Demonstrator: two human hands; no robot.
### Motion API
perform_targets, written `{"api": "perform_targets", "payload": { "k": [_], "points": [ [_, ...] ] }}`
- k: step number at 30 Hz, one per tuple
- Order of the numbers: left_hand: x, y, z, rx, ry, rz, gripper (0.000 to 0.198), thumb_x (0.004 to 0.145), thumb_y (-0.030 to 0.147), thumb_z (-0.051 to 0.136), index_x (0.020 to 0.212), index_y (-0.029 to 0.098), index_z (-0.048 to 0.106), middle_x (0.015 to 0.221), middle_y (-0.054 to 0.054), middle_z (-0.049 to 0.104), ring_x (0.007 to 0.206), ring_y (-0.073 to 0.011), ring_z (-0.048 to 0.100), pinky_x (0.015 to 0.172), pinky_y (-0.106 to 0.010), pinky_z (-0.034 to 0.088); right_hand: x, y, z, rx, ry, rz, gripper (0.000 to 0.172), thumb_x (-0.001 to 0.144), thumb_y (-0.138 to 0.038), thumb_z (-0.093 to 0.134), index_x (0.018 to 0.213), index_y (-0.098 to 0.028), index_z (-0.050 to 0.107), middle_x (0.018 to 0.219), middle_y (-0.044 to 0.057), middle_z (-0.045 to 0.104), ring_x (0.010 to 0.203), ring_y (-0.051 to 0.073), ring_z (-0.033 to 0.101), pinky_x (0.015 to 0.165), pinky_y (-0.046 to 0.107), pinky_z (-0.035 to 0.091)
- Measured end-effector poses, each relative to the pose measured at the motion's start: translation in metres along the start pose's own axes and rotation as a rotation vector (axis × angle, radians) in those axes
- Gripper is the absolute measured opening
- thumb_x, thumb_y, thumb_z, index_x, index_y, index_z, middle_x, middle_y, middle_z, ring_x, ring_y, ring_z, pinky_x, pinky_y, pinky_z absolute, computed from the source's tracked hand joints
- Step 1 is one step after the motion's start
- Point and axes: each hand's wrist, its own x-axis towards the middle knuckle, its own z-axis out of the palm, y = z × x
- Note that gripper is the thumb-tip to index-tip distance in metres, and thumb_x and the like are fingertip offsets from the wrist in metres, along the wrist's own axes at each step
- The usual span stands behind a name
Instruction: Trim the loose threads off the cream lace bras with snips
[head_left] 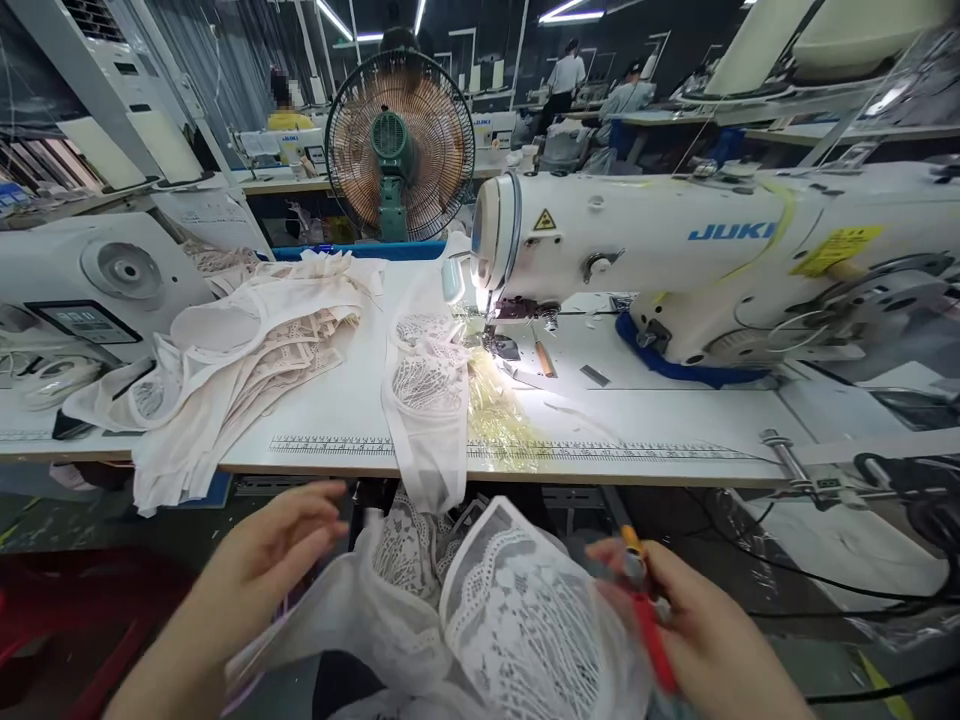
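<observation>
A white lace garment [495,600] lies in my lap and runs up over the table edge toward the sewing machine's needle [487,320]. My left hand [277,555] hovers at the garment's left side, fingers apart and slightly curled, blurred by motion, holding nothing I can make out. My right hand [690,630] is closed round red-handled thread snips [646,615] with a yellow tip, right beside the lace. A white JUKI sewing machine [675,250] stands on the table with its lamp lit.
A pile of pale lace garments [240,360] lies on the table [652,410] at left. A fan [400,145] stands behind it. Another machine [97,290] sits far left. People work at benches in the background.
</observation>
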Motion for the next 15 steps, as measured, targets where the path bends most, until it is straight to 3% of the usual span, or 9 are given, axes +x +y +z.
{"api": "perform_targets", "payload": {
  "k": [3,6,9,12,15],
  "points": [
    [0.05,0.011,0.023,0.257,0.063,0.153,0.026,0.086,0.04,0.046,0.085,0.019,0.061,0.118,-0.012,0.061,0.08,-0.0206,0.067,0.069,-0.032,0.056,0.007,0.009,0.008,-0.126,0.014,-0.057,0.026,0.075,-0.029,0.058,0.1,-0.02,0.062,0.11,0.012,0.065,0.101,0.029,0.061,0.08,0.035,0.054],
    [0.099,0.02,0.037,0.572,-0.024,0.362,0.029,0.092,0.028,0.035,0.106,0.018,0.058,0.111,-0.01,0.065,0.098,-0.0229,0.062,0.083,-0.036,0.051,0.01,0.006,0.016,-0.128,-0.01,-0.117,0.02,0.077,-0.027,0.056,0.094,-0.021,0.062,0.096,0.009,0.069,0.088,0.026,0.067,0.075,0.033,0.055],
    [0.136,0.027,0.046,0.769,-0.142,0.547,0.03,0.085,0.014,0.043,0.112,0.015,0.057,0.12,-0.012,0.06,0.113,-0.0259,0.053,0.097,-0.042,0.04,0.012,-0.003,0.027,-0.117,-0.005,-0.163,0.016,0.079,-0.031,0.056,0.088,-0.021,0.063,0.088,0.009,0.071,0.079,0.025,0.068,0.07,0.033,0.055],
    [0.143,0.033,0.054,0.831,-0.179,0.627,0.02,0.081,0.009,0.047,0.092,0.013,0.063,0.097,-0.013,0.066,0.095,-0.0268,0.059,0.086,-0.042,0.045,0.019,-0.012,0.041,-0.09,0.002,-0.205,0.021,0.079,-0.035,0.057,0.093,-0.021,0.066,0.092,0.008,0.072,0.085,0.026,0.067,0.075,0.034,0.054],
    [0.115,0.035,0.064,0.87,-0.223,0.713,0.019,0.078,0.006,0.047,0.073,0.016,0.062,0.075,-0.008,0.065,0.072,-0.022,0.06,0.067,-0.034,0.047,0.029,-0.019,0.054,-0.021,-0.021,-0.234,0.029,0.081,-0.038,0.056,0.102,-0.021,0.063,0.099,0.01,0.07,0.092,0.027,0.066,0.078,0.034,0.053]
  ]
}}
